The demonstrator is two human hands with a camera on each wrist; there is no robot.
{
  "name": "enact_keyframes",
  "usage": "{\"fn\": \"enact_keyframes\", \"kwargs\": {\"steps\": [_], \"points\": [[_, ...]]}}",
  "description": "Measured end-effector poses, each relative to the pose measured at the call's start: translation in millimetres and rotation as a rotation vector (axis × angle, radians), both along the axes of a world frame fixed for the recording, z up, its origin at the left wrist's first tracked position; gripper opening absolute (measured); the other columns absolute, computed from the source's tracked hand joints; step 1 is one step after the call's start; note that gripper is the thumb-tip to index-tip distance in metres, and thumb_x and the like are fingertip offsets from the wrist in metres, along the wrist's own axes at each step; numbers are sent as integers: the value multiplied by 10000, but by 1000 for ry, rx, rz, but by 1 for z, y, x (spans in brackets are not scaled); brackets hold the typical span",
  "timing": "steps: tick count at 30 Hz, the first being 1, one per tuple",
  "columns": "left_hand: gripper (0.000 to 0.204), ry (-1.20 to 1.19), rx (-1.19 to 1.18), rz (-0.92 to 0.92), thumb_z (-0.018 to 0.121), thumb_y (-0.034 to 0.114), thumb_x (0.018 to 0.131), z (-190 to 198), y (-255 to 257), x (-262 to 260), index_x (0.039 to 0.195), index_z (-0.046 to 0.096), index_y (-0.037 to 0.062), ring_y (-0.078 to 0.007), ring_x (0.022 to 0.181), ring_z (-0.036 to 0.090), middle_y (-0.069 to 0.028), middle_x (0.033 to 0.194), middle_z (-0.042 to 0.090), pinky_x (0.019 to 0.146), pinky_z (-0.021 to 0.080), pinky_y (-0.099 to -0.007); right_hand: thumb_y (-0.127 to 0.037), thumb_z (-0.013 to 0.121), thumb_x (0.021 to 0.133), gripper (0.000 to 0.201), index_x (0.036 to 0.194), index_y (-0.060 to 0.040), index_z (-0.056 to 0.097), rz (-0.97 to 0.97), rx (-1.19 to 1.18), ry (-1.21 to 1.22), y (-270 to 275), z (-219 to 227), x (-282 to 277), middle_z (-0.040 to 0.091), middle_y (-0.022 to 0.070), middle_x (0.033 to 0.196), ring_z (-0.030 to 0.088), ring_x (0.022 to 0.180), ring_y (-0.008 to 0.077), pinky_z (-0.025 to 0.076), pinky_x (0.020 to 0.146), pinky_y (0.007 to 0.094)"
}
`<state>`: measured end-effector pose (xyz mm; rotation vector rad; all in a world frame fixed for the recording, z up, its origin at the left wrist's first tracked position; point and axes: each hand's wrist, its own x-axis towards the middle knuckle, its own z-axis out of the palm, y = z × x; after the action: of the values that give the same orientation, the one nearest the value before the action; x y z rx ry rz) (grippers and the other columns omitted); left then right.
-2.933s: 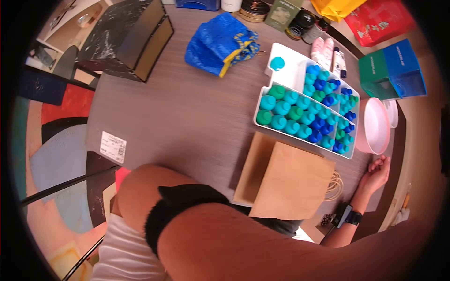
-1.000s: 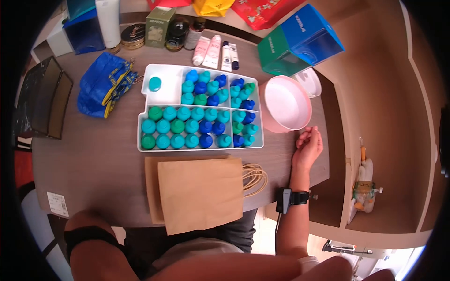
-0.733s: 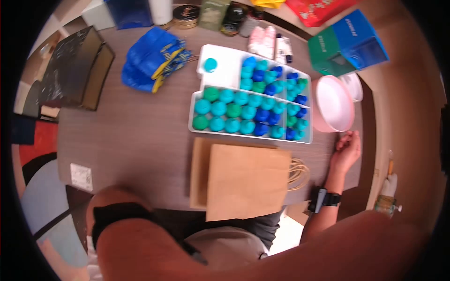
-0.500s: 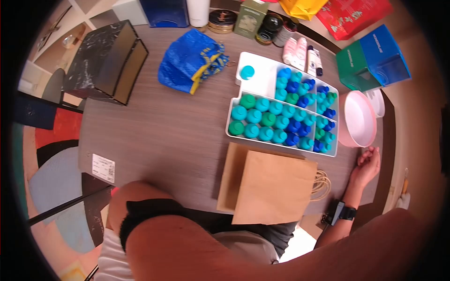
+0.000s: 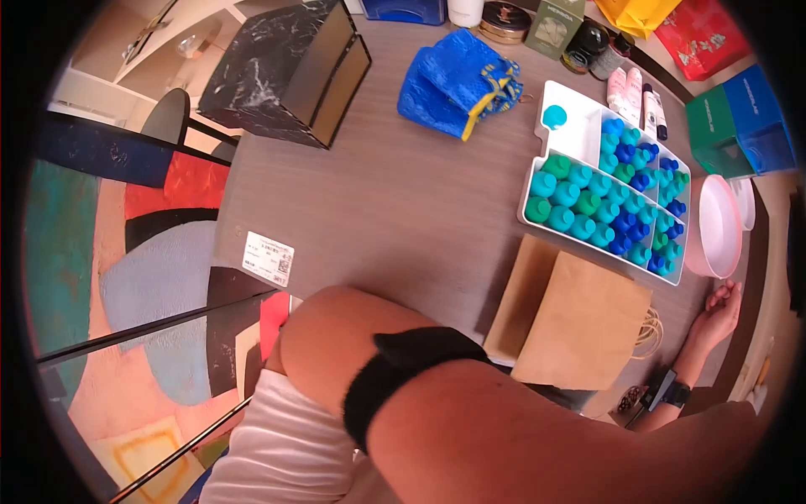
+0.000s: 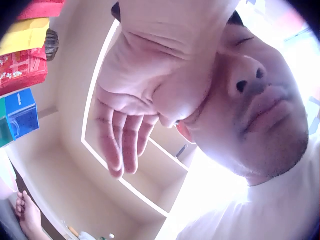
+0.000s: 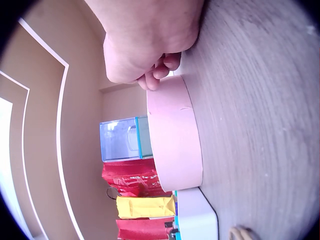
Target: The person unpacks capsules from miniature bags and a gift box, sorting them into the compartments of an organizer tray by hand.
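My left hand [image 6: 132,95] is raised at the person's cheek in the left wrist view, its fingers extended and holding nothing. It is outside the head view, where the left arm [image 5: 495,403] with a black band [image 5: 403,370] crosses the foreground. My right hand [image 5: 718,312] rests on the table beside a pink round bowl [image 5: 695,267], fingers loosely curled around nothing. The right wrist view shows those fingertips right at the bowl's rim. Left of the bowl, a white divided tray [image 5: 579,139] holds many teal, green and blue bottle-shaped pieces.
A brown paper bag [image 5: 583,323] with rope handles lies at the table's front edge. Behind it are a crumpled blue bag [image 5: 445,84], a black marbled box [image 5: 269,71], pink tubes [image 5: 624,91] and a green-and-blue box [image 5: 739,122]. A shelf unit [image 6: 125,200] stands on the right side.
The head view swung right, then back left, so the tray, bag and bowl now appear farther right in it. The right hand stays beside the bowl; the table items keep their places.
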<state>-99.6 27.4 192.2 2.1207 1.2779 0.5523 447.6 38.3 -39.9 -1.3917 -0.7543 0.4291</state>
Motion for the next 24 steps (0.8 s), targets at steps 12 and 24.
{"fn": "enact_keyframes", "kwargs": {"steps": [12,24], "points": [[242,-258,-45,-98,682,233,898,-22,4,38,795,617,23,-284,640,618,-124,745,598,592,497,-328,-254,584,1061,254,950,-38,658,-29,11,13,0,13,-31,582,-9,672,457,520,58,293,460,215],[244,-566,-30,-326,686,230,892,-36,22,101,781,618,22,-282,629,616,-123,734,595,587,496,-321,-254,607,1058,296,877,-29,674,-87,79,51,4,14,-45,584,7,618,426,465,53,274,417,208]]}}
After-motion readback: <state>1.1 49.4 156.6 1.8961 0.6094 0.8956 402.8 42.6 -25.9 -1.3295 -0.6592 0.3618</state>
